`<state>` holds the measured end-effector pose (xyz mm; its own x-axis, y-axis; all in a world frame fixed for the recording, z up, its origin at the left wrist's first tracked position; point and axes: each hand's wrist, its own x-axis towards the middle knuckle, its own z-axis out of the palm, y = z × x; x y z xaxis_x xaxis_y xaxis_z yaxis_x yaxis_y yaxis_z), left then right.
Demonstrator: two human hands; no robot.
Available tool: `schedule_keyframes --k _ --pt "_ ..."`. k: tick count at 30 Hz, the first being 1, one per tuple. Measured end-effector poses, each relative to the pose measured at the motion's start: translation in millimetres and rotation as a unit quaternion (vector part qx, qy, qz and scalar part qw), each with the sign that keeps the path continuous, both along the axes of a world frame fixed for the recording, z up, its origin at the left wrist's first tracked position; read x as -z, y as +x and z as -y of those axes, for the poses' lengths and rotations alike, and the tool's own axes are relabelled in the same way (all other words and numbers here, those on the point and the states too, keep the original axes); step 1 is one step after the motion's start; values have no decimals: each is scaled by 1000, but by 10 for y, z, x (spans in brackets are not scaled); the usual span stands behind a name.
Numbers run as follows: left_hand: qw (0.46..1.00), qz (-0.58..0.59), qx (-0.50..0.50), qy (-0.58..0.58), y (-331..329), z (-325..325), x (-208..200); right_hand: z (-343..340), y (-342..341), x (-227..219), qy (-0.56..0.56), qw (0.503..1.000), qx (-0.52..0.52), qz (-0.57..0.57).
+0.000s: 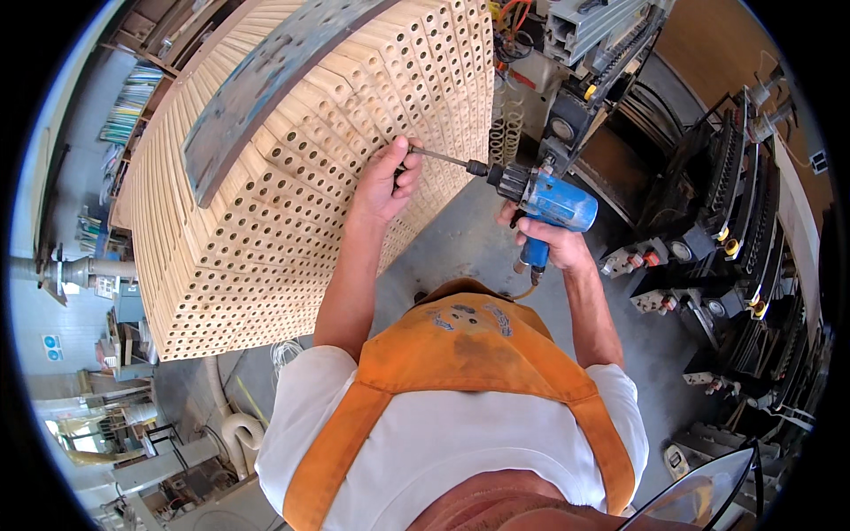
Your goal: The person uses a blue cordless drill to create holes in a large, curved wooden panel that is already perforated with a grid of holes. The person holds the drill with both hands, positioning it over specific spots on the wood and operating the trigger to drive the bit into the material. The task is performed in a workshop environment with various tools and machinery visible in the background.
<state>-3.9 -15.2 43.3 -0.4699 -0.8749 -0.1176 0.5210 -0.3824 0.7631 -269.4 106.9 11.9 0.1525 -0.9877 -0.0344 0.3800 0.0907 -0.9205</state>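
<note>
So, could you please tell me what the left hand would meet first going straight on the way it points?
Probably the hole-filled face of the stacked wooden pieces, beyond the left hand, though the depth is unclear.

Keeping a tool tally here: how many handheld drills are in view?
1: the blue drill, in the right hand, its bit reaching to the left hand. Others could be hidden behind the wooden stack.

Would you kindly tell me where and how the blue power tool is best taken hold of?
Probably best to grip the blue power tool by its handle, from the person's right, where the right hand holds it. The handle juts from the body toward the person, with a hose at its foot, while the thin bit points away left.
</note>
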Motion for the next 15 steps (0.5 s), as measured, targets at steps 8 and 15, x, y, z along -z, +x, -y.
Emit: schedule_keyframes --k 8,15 --pt "987 149 -50 -21 -257 7 -120 25 -12 150 25 996 -2 89" --pt "983 163 -68 -38 -275 54 -79 -86 172 44 -58 988 55 -129"
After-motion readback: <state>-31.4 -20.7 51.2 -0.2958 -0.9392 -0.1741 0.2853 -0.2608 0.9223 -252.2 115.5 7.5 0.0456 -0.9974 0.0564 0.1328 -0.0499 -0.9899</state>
